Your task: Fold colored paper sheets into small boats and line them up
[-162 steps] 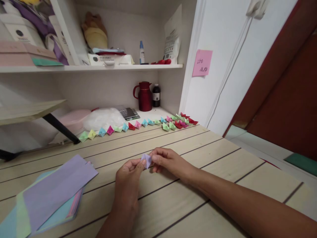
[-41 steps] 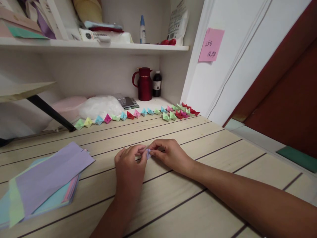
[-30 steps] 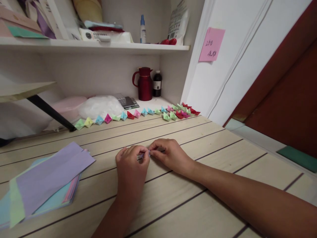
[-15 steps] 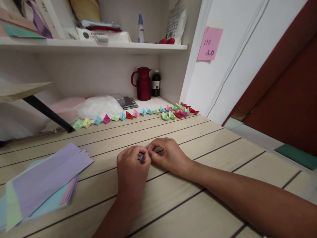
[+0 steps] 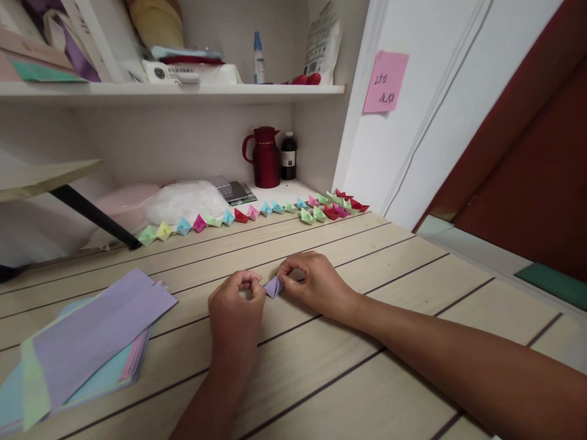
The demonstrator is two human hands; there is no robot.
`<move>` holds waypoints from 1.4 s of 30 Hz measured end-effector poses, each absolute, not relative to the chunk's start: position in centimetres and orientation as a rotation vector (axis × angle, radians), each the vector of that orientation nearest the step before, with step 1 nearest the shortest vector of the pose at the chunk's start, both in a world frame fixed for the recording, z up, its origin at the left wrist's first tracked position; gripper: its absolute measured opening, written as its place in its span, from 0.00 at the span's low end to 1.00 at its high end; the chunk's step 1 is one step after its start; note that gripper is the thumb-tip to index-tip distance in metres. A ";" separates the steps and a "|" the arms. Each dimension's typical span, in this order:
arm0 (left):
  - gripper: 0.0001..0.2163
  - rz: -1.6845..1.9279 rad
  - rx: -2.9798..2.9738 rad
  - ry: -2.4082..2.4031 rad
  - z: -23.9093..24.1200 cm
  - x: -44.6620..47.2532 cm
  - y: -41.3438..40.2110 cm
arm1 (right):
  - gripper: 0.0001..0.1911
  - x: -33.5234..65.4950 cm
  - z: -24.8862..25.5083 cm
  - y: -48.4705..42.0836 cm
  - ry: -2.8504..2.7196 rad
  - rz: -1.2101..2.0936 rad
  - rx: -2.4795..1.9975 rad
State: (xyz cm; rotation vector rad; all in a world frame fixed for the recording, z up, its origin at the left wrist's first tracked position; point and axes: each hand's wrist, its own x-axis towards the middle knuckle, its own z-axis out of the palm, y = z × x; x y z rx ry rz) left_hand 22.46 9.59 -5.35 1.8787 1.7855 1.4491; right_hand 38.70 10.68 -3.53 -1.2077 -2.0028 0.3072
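Note:
A small folded piece of purple paper [image 5: 274, 287] shows between my two hands, just above the table [image 5: 348, 366]. My right hand [image 5: 312, 281] pinches its right corner between thumb and fingertips. On the other side, my left hand [image 5: 238, 299] is closed in a pinch at the paper's left corner. Several folded paper boats [image 5: 241, 216] in green, yellow, blue, pink and red stand in a row along the back of the table, bunched together at its right end. To the left lies a stack of coloured paper with a purple sheet [image 5: 101, 336] on top.
Behind the boats, a red jug [image 5: 266, 159] and a dark bottle [image 5: 288, 156] stand under a white shelf [image 5: 275, 90]. A white plastic bag [image 5: 186, 203] lies at the back left, near a black slanted leg [image 5: 96, 215]. A pink note [image 5: 386, 82] is stuck to the wall.
My left hand has shifted slightly left, and the hands are farther apart. More of the purple folded paper now shows between them. The view has tilted slightly.

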 end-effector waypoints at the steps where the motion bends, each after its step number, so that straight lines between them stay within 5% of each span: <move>1: 0.05 1.443 1.885 1.776 -5.4 22.5 9.6 | 0.06 38.7 -3.6 10.7 -2.007 0.307 -1.200; 14: 0.05 1.427 2.248 1.646 -4.5 23.5 8.6 | 0.04 38.8 -3.2 10.3 -2.095 0.215 -1.121; 42: 0.08 1.250 1.731 1.529 -4.5 23.3 9.1 | 0.04 39.5 -3.0 10.7 -2.009 0.342 -1.149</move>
